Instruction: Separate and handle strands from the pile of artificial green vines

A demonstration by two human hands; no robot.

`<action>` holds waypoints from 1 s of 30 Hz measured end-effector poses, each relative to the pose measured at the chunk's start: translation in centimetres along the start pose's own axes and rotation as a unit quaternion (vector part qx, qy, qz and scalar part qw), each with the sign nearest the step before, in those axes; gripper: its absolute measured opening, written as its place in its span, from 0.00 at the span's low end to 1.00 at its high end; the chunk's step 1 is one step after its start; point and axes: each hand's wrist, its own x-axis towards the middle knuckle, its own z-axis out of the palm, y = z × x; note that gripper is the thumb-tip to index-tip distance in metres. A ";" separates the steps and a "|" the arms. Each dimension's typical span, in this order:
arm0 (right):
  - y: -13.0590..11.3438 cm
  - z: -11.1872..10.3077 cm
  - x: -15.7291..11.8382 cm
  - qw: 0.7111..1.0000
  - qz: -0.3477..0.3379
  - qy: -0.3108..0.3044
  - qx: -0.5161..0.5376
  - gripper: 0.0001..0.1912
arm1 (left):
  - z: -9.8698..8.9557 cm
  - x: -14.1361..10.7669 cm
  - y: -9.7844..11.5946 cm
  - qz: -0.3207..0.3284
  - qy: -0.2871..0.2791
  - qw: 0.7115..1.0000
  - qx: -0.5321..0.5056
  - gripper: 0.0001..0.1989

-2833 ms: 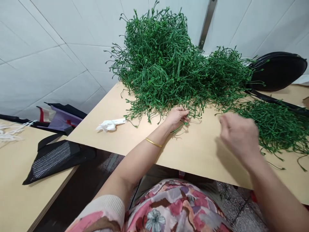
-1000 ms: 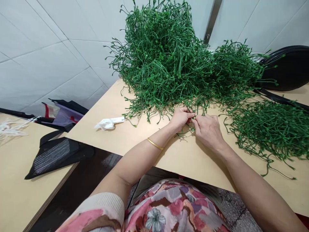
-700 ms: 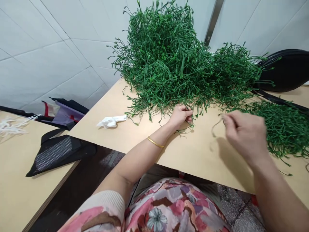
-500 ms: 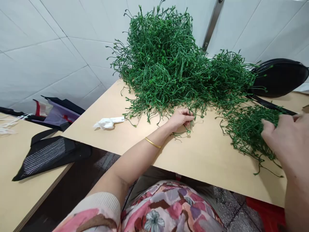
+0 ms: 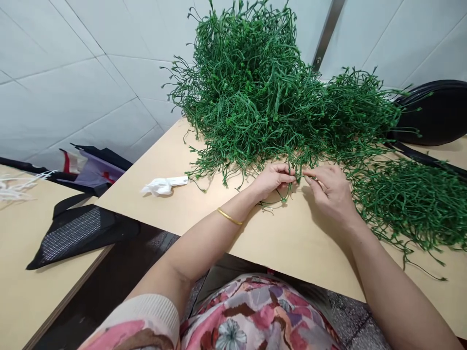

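Note:
A large heap of thin green artificial plant stems (image 5: 251,97) with small forked tips rises at the back of the table. Just in front of it, my left hand (image 5: 276,181), with a gold bangle on its wrist, pinches a green stem (image 5: 283,198) whose loose end hangs below the fingers. My right hand (image 5: 330,192) is closed in a pinch a finger's width away, at the green strands between the two hands. What exactly lies between its fingertips is partly hidden. A smaller pile of green stems (image 5: 416,199) lies right of my right hand.
A white crumpled wrapper (image 5: 162,186) lies on the light wooden table (image 5: 146,160), left of the heap. A black bag (image 5: 436,114) stands at the back right. On another table at left are a black mesh pouch (image 5: 73,233), a folded umbrella (image 5: 95,167) and white ties (image 5: 22,187).
My right hand has come from the smaller pile at the right to the front of the heap, beside my left hand. My left hand has stayed almost in place, still pinching.

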 end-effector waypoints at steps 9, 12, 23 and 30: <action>-0.1 0.6 -1.0 0.995 -0.056 -0.057 -0.068 0.11 | 0.0 -0.2 0.5 -0.031 0.029 0.995 -0.090 0.07; 0.0 0.5 -1.0 0.999 -0.029 -0.035 -0.024 0.10 | -0.2 -0.1 0.3 -0.034 0.018 0.995 -0.097 0.05; -0.5 0.1 -0.3 0.981 0.081 -0.043 0.170 0.10 | -0.2 -0.4 0.2 -0.013 -0.044 0.997 0.064 0.11; -0.1 0.7 -0.3 0.978 0.110 -0.075 0.160 0.09 | -0.7 -0.2 -0.3 -0.046 -0.109 0.993 0.016 0.06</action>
